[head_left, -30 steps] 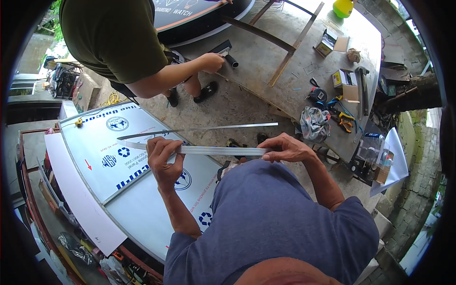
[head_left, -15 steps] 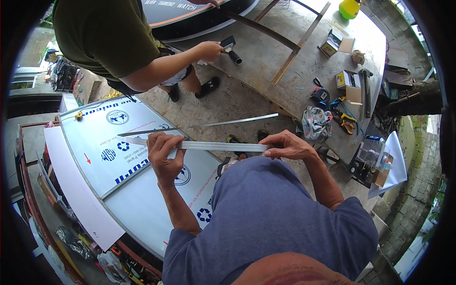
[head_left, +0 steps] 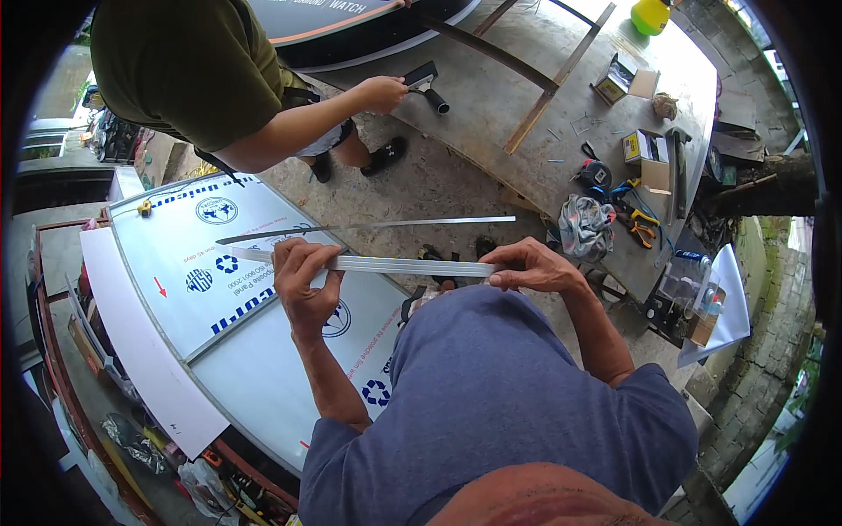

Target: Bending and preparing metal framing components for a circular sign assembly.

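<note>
A ribbed silver metal strip (head_left: 403,266) stretches level across in front of my body. My left hand (head_left: 305,273) is closed round it near its left end, thumb below and fingers on top. At the other end, my right hand (head_left: 537,266) pinches the strip between thumb and fingers. Just beyond it runs a thinner, shiny metal strip (head_left: 430,223), dark toward its left end; it passes close behind my left fingers, and I cannot tell whether they touch it. Both strips lie partly over the film-covered panel (head_left: 263,351) on my left.
Across from me a person in a dark green shirt (head_left: 189,70) holds a black-handled tool (head_left: 428,88) at the metal table (head_left: 491,114). On it lie a wooden frame (head_left: 531,123), a tape measure (head_left: 595,174), pliers (head_left: 643,235) and small boxes (head_left: 643,146). A white sheet (head_left: 149,342) edges the panel.
The thinner strip has levelled out: its left end is slightly higher and its right end slightly lower. Both my hands keep their grip in nearly the same place.
</note>
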Motion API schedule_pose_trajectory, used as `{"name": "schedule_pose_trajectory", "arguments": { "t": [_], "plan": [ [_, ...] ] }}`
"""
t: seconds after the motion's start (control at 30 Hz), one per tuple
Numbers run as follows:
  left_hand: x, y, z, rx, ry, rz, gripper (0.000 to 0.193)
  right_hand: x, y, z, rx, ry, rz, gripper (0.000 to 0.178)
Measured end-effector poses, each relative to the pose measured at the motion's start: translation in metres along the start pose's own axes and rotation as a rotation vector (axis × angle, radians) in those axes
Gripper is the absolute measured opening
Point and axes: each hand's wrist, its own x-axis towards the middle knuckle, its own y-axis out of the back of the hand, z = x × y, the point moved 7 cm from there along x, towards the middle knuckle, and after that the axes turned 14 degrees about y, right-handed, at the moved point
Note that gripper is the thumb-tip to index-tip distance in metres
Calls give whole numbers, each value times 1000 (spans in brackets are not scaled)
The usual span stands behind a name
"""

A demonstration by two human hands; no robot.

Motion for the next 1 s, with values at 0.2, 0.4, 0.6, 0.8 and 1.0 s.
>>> {"name": "schedule_pose_trajectory", "arguments": {
  "t": [0.2, 0.4, 0.6, 0.8, 1.0],
  "plan": [
    [-2, -1, -1, -10, -2, -3, 35, -1, -1, 0, -9, -7, 0, 48],
    [-2, -1, -1, -7, 0, -9, 35, -1, -2, 1, 3, -18, 0, 48],
    [-5, 4, -3, 2, 7, -1, 34, 1, -6, -3, 9, -23, -11, 44],
    [-10, 5, -5, 3, -3, 3, 31, 1, -11, -1, 18, -43, -52, 37],
    [-16, 3, -5, -15, 18, -33, 31, -12, 57, 50, -194, -112, 407, 24]
  ]
}}
